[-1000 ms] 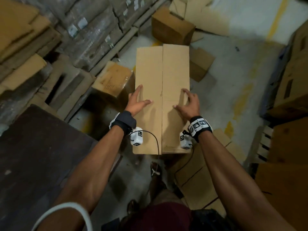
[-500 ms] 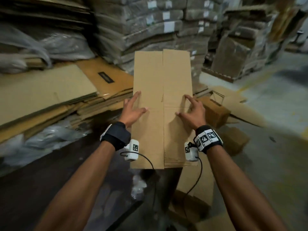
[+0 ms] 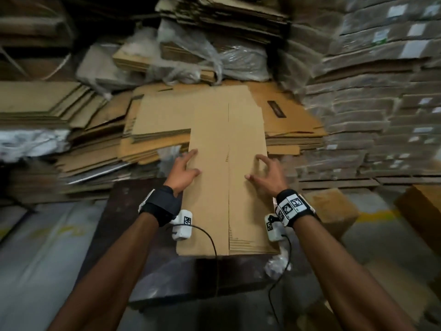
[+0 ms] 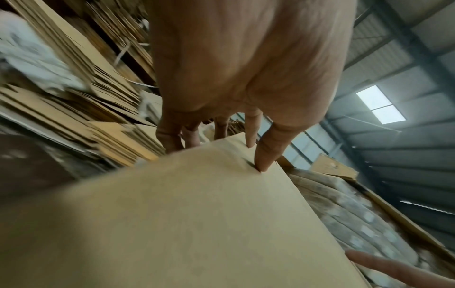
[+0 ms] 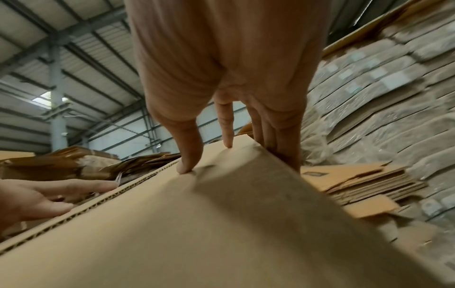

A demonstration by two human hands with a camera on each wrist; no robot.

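I hold a long stack of flattened cardboard boxes [image 3: 226, 163] level in front of me, one hand on each long side. My left hand [image 3: 185, 168] grips the left edge, its thumb [image 4: 265, 155] pressed on top and its fingers [image 4: 169, 136] curled over the side. My right hand [image 3: 265, 175] grips the right edge, with its thumb [image 5: 189, 155] and index finger on top and the other fingers [image 5: 278, 140] wrapped round the side. The far end of the stack reaches over a pile of flat cardboard [image 3: 155, 130]. What lies under the stack is hidden.
A dark board [image 3: 133, 235] lies below the near half of the stack. Heaps of flat cardboard and plastic wrap [image 3: 191, 56] fill the back and left. Tall wrapped bundles [image 3: 370, 115] stand at the right, with brown boxes [image 3: 331, 211] on the floor beside them.
My view and the held stack have swung from the floor and loose boxes round to the cardboard piles. Both hands keep the same grip on the stack's sides.
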